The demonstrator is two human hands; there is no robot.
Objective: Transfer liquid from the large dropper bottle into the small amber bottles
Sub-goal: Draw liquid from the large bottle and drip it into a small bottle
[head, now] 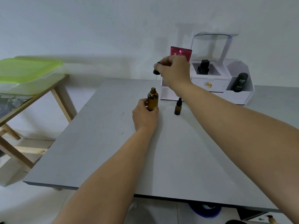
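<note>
The large amber dropper bottle (152,99) stands uncapped and upright on the grey table (113,151). My left hand (144,115) grips its lower body. My right hand (174,71) holds the black dropper cap (156,70) above the bottle's mouth, and the thin glass pipette hangs down from the cap, clear of the neck. A small amber bottle (178,107) with a black cap stands to the right of the large one, partly under my right forearm.
A white cosmetics organiser (210,83) stands at the back of the table, holding a black bottle (203,67), a dark tube (240,82) and a red packet (181,53). To the left is a wooden side table (32,101) carrying a green-lidded box (29,70).
</note>
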